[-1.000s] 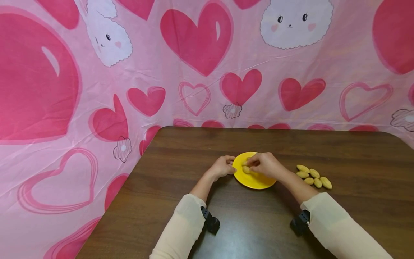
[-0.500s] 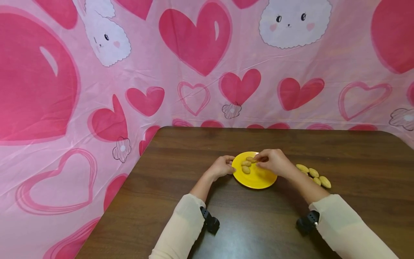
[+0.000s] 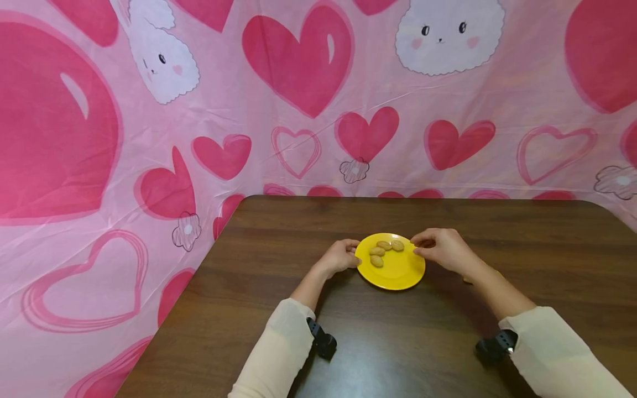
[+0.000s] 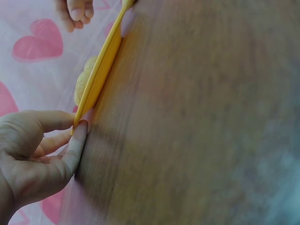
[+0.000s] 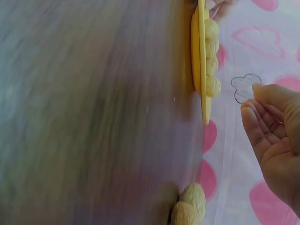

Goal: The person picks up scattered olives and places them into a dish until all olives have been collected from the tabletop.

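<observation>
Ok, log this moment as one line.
left hand: pinches rim of yellow plate; right hand: empty, clear of plate; on plate: four nut-like pieces; wood-grain table: more such pieces

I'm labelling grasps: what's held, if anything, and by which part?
The left grip pinches the yellow plate by its left rim; the right grip holds nothing.

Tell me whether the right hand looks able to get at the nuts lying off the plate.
Probably yes: the right hand looks empty, and the right wrist view shows nothing between it and the nuts on the table.
</observation>
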The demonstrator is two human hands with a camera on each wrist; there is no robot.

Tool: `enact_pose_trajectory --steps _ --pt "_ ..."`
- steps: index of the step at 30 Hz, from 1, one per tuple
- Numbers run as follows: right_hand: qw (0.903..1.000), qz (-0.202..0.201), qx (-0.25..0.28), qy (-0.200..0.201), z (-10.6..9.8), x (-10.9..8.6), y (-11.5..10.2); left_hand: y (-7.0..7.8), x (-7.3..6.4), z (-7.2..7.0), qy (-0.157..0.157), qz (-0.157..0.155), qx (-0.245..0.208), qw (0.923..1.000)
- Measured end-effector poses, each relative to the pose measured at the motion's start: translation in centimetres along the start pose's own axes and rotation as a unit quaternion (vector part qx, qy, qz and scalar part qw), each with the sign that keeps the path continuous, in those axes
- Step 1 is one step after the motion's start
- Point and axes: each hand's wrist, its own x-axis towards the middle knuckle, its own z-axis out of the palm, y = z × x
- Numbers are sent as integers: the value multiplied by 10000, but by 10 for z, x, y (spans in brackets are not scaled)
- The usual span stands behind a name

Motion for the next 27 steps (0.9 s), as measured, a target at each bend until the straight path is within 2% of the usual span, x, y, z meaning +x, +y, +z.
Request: enact_pose_trajectory --steps 4,16,27 --pt "10000 -21 -48 76 -5 -6 3 0 0 0 -7 11 -35 10000" --pt "9992 287 -206 212 -21 -32 16 0 0 2 -13 -24 -168 9999" --pt "9985 387 -119 378 -37 -57 26 1 0 2 -17 -26 -208 9998"
